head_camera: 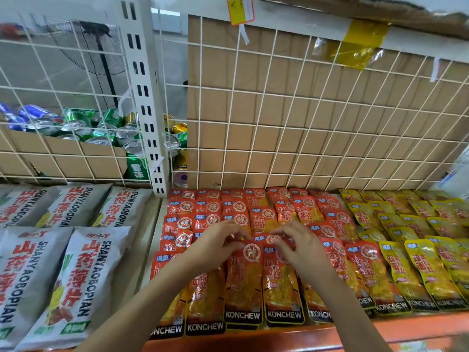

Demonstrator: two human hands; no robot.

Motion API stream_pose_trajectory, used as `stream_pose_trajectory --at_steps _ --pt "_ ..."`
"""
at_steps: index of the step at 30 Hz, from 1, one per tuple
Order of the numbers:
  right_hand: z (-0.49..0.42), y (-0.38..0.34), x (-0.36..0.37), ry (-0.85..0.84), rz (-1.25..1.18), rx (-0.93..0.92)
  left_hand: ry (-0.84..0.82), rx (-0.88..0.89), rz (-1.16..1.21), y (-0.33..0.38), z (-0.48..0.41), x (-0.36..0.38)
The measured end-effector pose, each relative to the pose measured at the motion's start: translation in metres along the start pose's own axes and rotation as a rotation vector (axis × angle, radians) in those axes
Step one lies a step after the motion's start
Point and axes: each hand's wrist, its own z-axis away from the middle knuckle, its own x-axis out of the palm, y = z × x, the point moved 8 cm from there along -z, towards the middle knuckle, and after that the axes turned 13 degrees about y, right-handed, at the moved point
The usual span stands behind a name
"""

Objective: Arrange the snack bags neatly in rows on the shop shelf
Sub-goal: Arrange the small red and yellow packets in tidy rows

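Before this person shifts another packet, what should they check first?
1. Left hand on a front-row red foil snack bag: ok, fingers at its top edge.
2. Right hand on the neighbouring red bag: ok.
3. Firm grip on either: cannot tell, image blurred there.
4. Front-row bottom edges level: not ok, the left-end bags sit lower.
5. Rear red bags straight: not ok, several tilt.
6. Yellow foil snack bags kept apart: ok, grouped on the right.

Free passage lies over the red snack bags (243, 283) from six o'clock; the wire grid (279, 123) walls twelve o'clock, the upright post (146, 97) eleven.
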Motion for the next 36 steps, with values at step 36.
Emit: stream_pose_trajectory --at_steps 36 --pt "0.017 0.037 0.006 0.056 -0.241 0.295 -0.300 0.124 -0.525 -0.001 0.003 0.028"
